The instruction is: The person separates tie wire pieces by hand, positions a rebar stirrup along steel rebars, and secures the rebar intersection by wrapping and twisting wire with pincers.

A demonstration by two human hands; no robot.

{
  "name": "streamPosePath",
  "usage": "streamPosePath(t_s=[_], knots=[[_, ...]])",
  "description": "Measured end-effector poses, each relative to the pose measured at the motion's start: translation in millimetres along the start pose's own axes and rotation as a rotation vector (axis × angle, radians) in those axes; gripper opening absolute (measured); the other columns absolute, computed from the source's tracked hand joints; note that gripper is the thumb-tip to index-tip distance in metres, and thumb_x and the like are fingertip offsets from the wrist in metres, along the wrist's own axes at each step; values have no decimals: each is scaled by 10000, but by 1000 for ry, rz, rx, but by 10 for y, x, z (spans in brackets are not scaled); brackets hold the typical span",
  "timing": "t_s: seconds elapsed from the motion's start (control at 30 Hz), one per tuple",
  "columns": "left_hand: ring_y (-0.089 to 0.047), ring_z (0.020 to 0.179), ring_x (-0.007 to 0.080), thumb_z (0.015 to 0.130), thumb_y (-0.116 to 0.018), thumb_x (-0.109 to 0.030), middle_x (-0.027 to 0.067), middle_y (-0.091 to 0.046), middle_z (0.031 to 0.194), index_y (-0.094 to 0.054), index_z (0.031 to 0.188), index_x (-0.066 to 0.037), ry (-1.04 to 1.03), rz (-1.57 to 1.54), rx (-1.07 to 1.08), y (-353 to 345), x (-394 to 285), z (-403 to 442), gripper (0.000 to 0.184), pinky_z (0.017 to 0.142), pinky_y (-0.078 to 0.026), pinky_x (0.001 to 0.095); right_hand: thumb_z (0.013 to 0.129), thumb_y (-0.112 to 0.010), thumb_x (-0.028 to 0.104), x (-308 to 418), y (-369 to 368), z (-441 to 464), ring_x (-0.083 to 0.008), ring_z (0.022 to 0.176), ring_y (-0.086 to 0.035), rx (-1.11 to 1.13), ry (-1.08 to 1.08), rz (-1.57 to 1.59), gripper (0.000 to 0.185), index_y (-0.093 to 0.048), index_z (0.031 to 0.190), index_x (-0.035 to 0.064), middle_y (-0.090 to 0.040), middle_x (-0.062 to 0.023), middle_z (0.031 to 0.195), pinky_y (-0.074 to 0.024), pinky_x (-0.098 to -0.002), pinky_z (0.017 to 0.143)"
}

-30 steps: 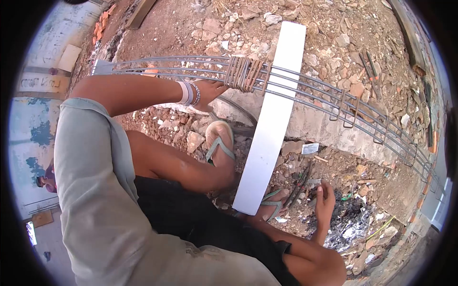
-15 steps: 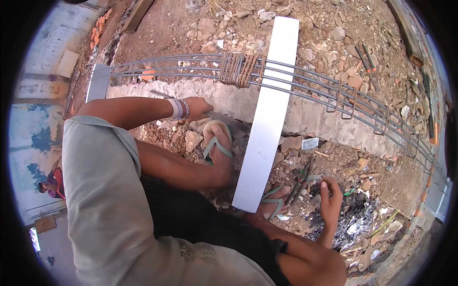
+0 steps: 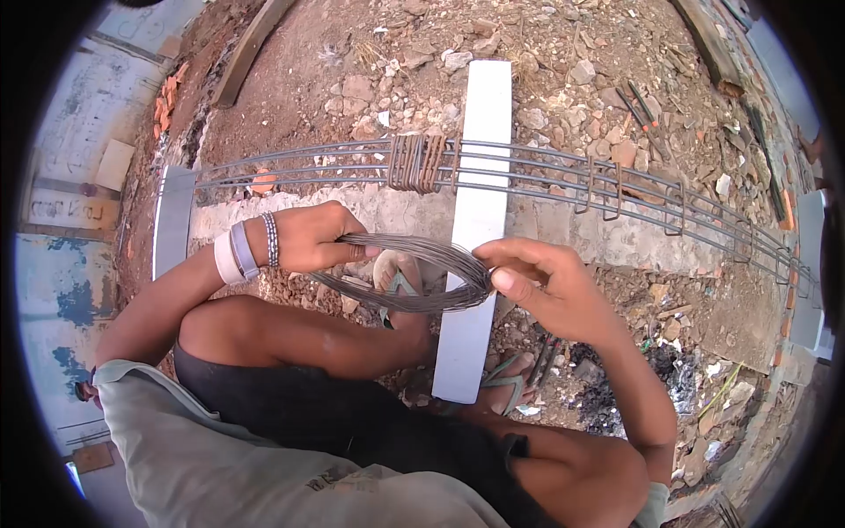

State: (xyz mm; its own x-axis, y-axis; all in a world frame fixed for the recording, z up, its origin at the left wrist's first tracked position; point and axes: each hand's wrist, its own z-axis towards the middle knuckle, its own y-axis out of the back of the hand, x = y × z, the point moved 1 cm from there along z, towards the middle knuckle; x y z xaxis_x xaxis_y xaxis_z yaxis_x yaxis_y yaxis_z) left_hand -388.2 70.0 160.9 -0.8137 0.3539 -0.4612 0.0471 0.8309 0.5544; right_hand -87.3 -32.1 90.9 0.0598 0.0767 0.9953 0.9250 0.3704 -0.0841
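Observation:
A bundle of thin dark binding wire (image 3: 400,301), bent into a long loop, stretches between my hands above my lap. My left hand (image 3: 308,236), with bands at the wrist, is closed around the upper strand at the loop's left part. At the right end, my right hand (image 3: 550,290) pinches the gathered wire between thumb and fingers. Beyond the wire, long steel rebars (image 3: 546,160) run across a pale board (image 3: 466,352). Several rusty stirrups (image 3: 415,165) are bunched on the bars left of the board, and others (image 3: 607,189) hang spread out to the right.
A grey support (image 3: 174,220) carries the bars' left end. A tool with two dark handles (image 3: 641,107) lies on the rubble beyond them. Black ash (image 3: 607,396) lies near my right knee. Timbers (image 3: 251,53) rest farther off. Part of another person (image 3: 88,389) shows at the left edge.
My left hand has lifted the wire from beside my foot to in front of me. My right hand has risen from near the ash and gripped the wire's right end. The view has shifted.

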Motion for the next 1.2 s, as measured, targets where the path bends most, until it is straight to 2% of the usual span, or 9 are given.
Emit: streamPosePath(t_s=[0.13, 0.3, 0.4, 0.57, 0.67, 0.77, 0.87, 0.97, 1.2], knots=[[-449, 545, 215, 994, -538, -403, 172, -488, 560, -607, 777, 73, 104, -65, 75, -192, 39, 157, 528, 577, -417, 402, 972, -649, 227, -246, -36, -55, -133, 795, -666, 67, -139, 207, 323, -668, 1119, -60, -700, -84, 894, -548, -290, 757], [-370, 535, 92, 992, -577, -361, -21, -405, 562, -627, 833, 24, 6, -282, 149, -424, 88, 413, 419, 501, -332, 321, 960, -663, 210, -641, 20, -200, -152, 798, -689, 79, -332, 364, 289, -672, 1075, -55, -704, -90, 904, -581, -317, 763], [-345, 491, 79, 985, -583, -325, -59, -352, 564, -613, 821, -14, 197, -450, 339, -417, 87, 765, 353, 456, -299, 291, 930, -690, 188, -859, 60, -261, -180, 774, -709, -7, -472, 610, 246, -679, 1047, -28, -712, -101, 905, -608, -352, 767], [-309, 467, 58, 766, -593, -190, -62, -322, 562, -579, 808, -21, 338, -392, 597, -539, 322, 1334, 175, 406, -241, 266, 895, -726, 176, -1082, 182, -377, -186, 767, -712, -55, -580, 807, 240, -675, 1036, -11, -717, -95, 920, -609, -348, 749], [-419, 498, 89, 789, -592, -212, -20, -449, 599, -634, 888, 13, 257, -299, 537, -610, 302, 1419, 250, 434, -336, 270, 906, -705, 159, -1339, 167, -432, -206, 792, -715, -93, -598, 888, 213, -660, 1047, 5, -710, -100, 927, -607, -381, 774], [-553, 599, 136, 794, -592, -220, 55, -601, 712, -663, 994, 46, -38, -272, 336, -824, 558, 1587, 340, 527, -453, 288, 950, -650, 160, -1479, 148, -445, -212, 800, -710, -52, -552, 984, 215, -625, 1107, 15, -700, -110, 958, -605, -380, 761], [-621, 717, 171, 802, -596, -234, 109, -678, 836, -660, 1041, 63, 55, -223, 417, -804, 536, 1655, 387, 635, -511, 303, 978, -622, 199, -1365, 159, -460, -203, 798, -712, -36, -498, 769, 225, -615, 1107, 14, -690, -95, 933, -592, -347, 737], [-514, 629, 109, 773, -586, -206, 9, -566, 655, -632, 766, 11, 13, -251, 314, -802, 479, 1605, 222, 572, -425, 297, 990, -614, 245, -1216, 142, -452, -174, 786, -681, -16, -506, 692, 295, -592, 1127, -15, -637, -48, 862, -562, -325, 763], [-573, 675, 121, 796, -583, -222, 27, -622, 726, -690, 957, 33, 17, -336, 311, -841, 523, 1547, 319, 602, -481, 294, 987, -625, 271, -1317, 31, -473, -111, 752, -619, -42, -441, 688, 362, -588, 1196, -22, -603, -18, 829, -528, -286, 710]])
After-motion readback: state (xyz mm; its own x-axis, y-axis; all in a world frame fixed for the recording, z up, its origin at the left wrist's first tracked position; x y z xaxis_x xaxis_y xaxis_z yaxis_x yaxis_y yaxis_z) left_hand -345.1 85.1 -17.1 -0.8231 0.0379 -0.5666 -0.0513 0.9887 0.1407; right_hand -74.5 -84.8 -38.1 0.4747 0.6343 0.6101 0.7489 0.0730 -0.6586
